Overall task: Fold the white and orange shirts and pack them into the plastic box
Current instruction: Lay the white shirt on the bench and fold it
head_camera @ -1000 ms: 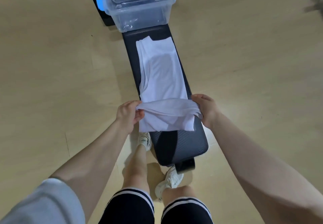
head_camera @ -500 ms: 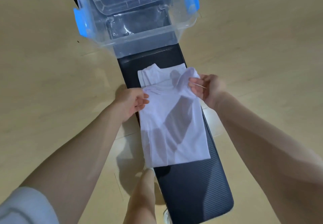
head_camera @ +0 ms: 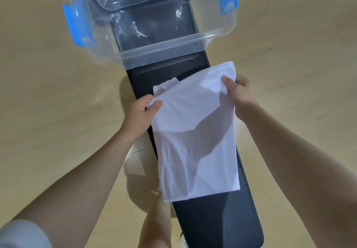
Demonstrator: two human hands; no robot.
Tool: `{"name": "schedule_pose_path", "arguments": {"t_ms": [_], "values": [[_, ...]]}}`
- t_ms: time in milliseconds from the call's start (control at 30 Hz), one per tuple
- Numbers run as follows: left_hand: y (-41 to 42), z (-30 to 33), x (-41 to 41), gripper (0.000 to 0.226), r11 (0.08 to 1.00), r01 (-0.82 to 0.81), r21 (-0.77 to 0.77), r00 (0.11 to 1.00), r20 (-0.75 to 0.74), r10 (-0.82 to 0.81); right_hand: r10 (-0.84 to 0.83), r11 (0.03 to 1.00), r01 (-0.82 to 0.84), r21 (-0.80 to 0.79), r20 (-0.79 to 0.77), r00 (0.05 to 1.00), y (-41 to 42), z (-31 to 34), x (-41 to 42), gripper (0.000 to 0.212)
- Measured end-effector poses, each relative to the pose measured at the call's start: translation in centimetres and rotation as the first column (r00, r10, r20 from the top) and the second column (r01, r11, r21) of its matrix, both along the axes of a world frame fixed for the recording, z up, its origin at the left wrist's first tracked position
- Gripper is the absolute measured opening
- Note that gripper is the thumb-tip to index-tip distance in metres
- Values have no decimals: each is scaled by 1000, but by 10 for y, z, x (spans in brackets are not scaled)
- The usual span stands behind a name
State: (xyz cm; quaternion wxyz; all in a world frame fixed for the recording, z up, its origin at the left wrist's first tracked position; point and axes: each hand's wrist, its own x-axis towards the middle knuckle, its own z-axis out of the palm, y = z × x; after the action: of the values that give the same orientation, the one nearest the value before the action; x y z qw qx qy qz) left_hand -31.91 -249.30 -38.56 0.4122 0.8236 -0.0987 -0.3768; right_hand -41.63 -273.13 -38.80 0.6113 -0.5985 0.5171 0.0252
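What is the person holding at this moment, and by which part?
The folded white shirt, by its far end: left hand pinches the far left corner, right hand the far right corner.

white shirt (head_camera: 195,131) now folded double

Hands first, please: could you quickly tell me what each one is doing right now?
Left hand: closed, pinching the white shirt's left edge.
Right hand: closed, gripping the shirt's far right corner.
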Motion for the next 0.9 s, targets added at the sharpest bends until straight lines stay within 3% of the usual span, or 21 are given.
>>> {"name": "schedule_pose_path", "arguments": {"t_ms": [67, 133, 200, 233, 267, 333, 367, 433, 533, 633, 667, 700, 800, 833, 900], "values": [[-2, -8, 5, 30, 998, -62, 22, 997, 38, 61, 12, 997, -15, -74, -40, 999, 1, -7, 8, 23], [-4, -16, 7, 22, 988, -8, 155, 977, 212, -25, -21, 985, 4, -173, -94, 995, 6, -17, 18, 25], [-5, -20, 5, 23, 957, 43, 288, 886, 432, -170, -63, 962, 15, -272, -169, 984, 18, -25, 21, 19], [-5, -21, 1, 26, 947, 69, 314, 812, 534, -236, -51, 924, -36, -381, -217, 975, 26, -26, 18, 31], [-5, -23, -6, 28, 949, 107, 296, 729, 626, -277, 11, 835, -140, -533, -238, 971, 36, -26, 13, 39], [-6, -28, -25, 24, 938, 268, 218, 585, 737, -338, 288, 575, -336, -746, -199, 937, 64, -27, 0, 46], [-6, -31, -37, 21, 911, 356, 209, 532, 756, -382, 437, 483, -414, -771, -198, 878, 79, -30, -7, 48], [-2, -40, -61, 22, 845, 458, 275, 450, 748, -487, 615, 411, -565, -715, -240, 751, 106, -37, -19, 50], [9, -58, -73, 51, 742, 491, 456, 397, 641, -657, 667, 373, -682, -629, -330, 669, 116, -47, -27, 54], [16, -66, -64, 84, 732, 480, 484, 432, 596, -677, 669, 116, -746, -656, -504, 547, 96, -60, -33, 55], [17, -66, -61, 91, 723, 490, 488, 436, 581, -687, 642, 85, -752, -654, -541, 543, 86, -63, -36, 57], [19, -66, -59, 98, 705, 506, 497, 434, 560, -706, 606, 112, -761, -639, -563, 562, 77, -63, -40, 59], [33, -63, -56, 116, 649, 532, 544, 425, 491, -760, 482, 375, -755, -538, -582, 654, 53, -59, -58, 71], [39, -60, -56, 119, 641, 532, 553, 416, 489, -767, 472, 402, -751, -523, -585, 660, 50, -56, -66, 74], [53, -52, -65, 118, 657, 529, 537, 439, 489, -754, 493, 329, -768, -549, -594, 636, 55, -47, -84, 73]]}}
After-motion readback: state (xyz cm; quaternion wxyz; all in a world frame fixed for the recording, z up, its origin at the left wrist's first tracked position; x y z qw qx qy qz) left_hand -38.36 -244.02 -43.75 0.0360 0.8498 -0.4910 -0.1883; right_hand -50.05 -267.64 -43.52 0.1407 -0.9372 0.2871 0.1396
